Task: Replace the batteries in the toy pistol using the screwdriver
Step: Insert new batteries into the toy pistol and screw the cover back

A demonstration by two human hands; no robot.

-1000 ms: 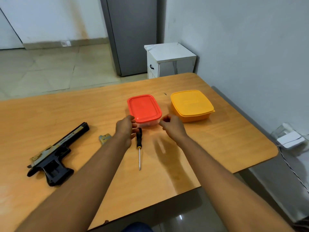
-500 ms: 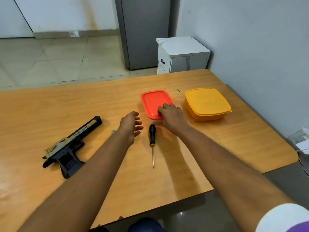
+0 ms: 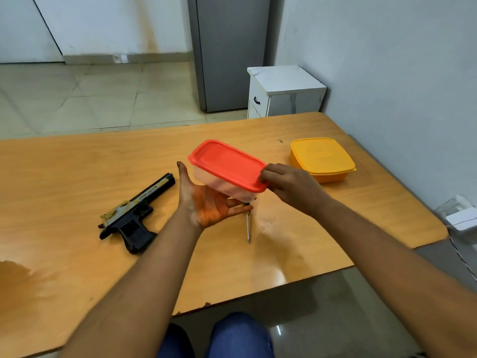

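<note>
A pale tiled floor (image 3: 85,99) fills the far left, running back to a white wall with a low skirting. Nearer, the wooden tabletop (image 3: 64,182) spreads across the view, glossy, with a darker stain near its left front edge. On its left part lies the toy pistol (image 3: 134,215), black with a gold-toned slide, on its side, barrel pointing away and to the right. Just right of it the left hand (image 3: 206,205) is raised palm up, fingers straight and spread, under the clear container with a red lid (image 3: 227,169), which is tilted and lifted off the tabletop. Below the container the screwdriver (image 3: 248,228) lies on the wood, its handle hidden behind the left hand, shaft pointing toward the near edge. The right hand (image 3: 291,187) pinches the lid's near right corner, fingers curled over the rim. Behind stands a grey cabinet (image 3: 229,52), then a small white cupboard (image 3: 284,91). Further right an orange-yellow lidded box (image 3: 322,158) sits on the tabletop, near the grey-white wall (image 3: 387,73).
</note>
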